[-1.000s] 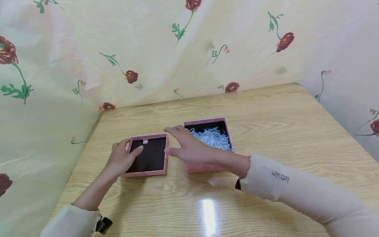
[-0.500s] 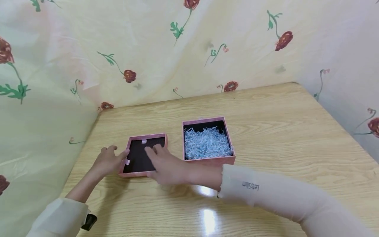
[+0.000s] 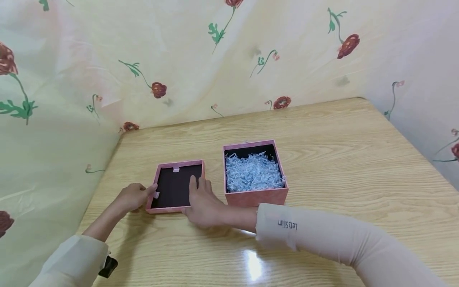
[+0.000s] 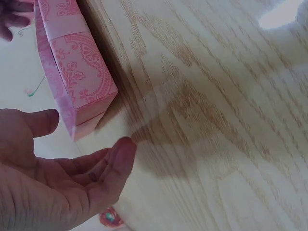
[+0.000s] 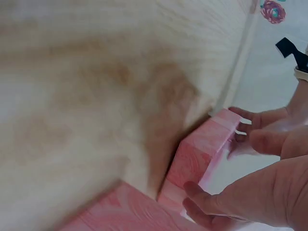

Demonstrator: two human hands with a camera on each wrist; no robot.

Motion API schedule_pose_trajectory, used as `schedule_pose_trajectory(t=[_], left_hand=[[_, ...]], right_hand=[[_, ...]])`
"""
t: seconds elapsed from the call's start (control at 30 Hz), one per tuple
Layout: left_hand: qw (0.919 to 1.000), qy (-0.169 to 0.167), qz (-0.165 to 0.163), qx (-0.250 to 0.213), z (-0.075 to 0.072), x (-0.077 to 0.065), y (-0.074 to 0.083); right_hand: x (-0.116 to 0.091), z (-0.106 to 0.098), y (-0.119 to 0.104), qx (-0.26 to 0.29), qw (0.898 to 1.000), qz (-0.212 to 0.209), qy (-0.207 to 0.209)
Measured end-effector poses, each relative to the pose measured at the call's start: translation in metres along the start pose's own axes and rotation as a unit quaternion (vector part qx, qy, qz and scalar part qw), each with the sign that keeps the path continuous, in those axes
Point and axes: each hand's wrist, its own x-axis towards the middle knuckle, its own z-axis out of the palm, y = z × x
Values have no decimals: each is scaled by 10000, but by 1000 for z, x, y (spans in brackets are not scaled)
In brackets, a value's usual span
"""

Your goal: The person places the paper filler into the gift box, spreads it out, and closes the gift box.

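Note:
A shallow pink box part, like a lid, lies with its black inside up on the wooden table. Its outer wall has a paisley pattern. At its left edge is my left hand, thumb at the rim; in the left wrist view the thumb and fingers stand apart around the corner, with a gap. My right hand is at the near right corner, fingertips by the wall in the right wrist view. Whether it grips is unclear, as the hand covers that corner. To the right stands a deeper pink box filled with blue shredded paper.
The wooden table meets a flowered cloth at its back and sides. Small whitish tabs show on the inner walls of the shallow part. My right forearm passes just in front of the deeper box.
My right hand has come left and nearer, from between the two boxes to the shallow part's near right corner. My left hand has shifted down and left along its edge. Both boxes stay put.

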Motion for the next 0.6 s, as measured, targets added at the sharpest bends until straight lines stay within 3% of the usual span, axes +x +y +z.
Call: schedule_pose_trajectory(t=[0.13,0.27,0.6], left_hand=[[9995,-3,-28,-316,0,2,0],[9990,-30,-69,-436,1,4,1],[9998,-68,-108,-143,1,6,0]], right_hand=[[2,6,3,790,9960,362,209],[4,8,1,1537,9842,791,376],[11,8,0,2400,9546,1720,384]])
